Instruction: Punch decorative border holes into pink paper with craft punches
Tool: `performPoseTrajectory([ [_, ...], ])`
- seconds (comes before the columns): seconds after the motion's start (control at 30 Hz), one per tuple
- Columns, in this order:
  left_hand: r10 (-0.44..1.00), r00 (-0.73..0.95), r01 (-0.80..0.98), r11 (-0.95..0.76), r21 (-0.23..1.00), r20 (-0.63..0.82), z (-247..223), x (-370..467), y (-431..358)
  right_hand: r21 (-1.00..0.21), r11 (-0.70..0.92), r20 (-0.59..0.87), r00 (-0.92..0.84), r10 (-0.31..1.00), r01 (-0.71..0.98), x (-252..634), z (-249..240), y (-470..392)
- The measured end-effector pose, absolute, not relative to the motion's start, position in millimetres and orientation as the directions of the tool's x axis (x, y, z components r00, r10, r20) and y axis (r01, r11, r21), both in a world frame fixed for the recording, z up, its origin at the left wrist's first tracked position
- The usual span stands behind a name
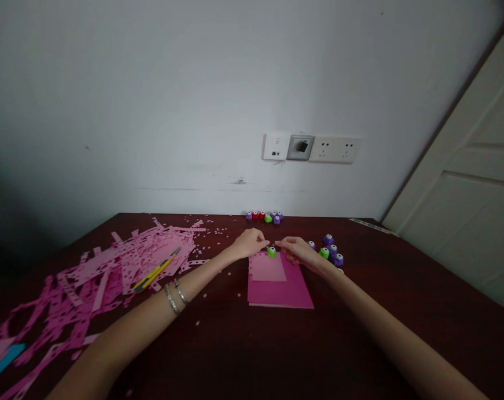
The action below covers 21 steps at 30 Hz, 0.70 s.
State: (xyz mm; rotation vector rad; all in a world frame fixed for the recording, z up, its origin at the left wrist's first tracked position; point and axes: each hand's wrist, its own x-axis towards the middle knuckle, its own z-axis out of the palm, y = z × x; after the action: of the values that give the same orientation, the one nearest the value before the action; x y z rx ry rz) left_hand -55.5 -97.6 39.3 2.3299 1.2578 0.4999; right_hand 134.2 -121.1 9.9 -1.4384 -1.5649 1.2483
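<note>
**Pale sheet (269,270) marked along its edge, middle plain**

Both hands meet at the far edge of the pale sheet, which lies on darker pink sheets (283,294) in the middle of the table (218,355). A green punch (271,251) sits at that edge, just below the fingertips. The left hand (250,243) has thumb and fingers drawn together beside it; the right hand (297,249) is bent in from the other side. I cannot tell whether either grip is closed on anything.

What look like small holes run down the sheet's left side and along part of its far edge, so some punching seems done there. The middle and near part look unpunched, and the darker sheets show no holes where they are uncovered.

To the left, a big heap of pink strips (104,272), many full of holes, suggests much paper has already been used; a yellow cutter (157,270) rests on it. Loose pink bits (197,323) dot the table. More punches (332,250) stand beyond the right forearm, others near the wall.
</note>
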Motion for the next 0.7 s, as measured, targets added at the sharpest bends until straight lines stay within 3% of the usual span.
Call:
performPoseTrajectory([
  [0.1,0.82,0.521,0.742,-0.572,0.35,0.237,34.5,-58.7,-127.1,-0.878,0.111,0.049,-0.143,0.989,0.465,136.3,10.8,-120.3],
  [0.23,0.748,0.627,0.734,-0.661,0.16,0.216,23.1,-62.7,-167.9,-0.722,0.335,0.25,-0.223,0.942,0.605,133.5,9.3,-122.2],
  [0.43,0.635,0.768,0.625,-0.771,0.118,0.081,12.1,-68.9,-196.6,-0.533,0.439,0.269,-0.347,0.899,0.724,126.5,4.3,-127.1],
  [0.7,0.619,0.777,0.615,-0.785,0.072,0.115,-0.9,-74.8,-200.2,-0.436,0.397,0.237,-0.323,0.916,0.808,125.7,1.0,-126.5],
])
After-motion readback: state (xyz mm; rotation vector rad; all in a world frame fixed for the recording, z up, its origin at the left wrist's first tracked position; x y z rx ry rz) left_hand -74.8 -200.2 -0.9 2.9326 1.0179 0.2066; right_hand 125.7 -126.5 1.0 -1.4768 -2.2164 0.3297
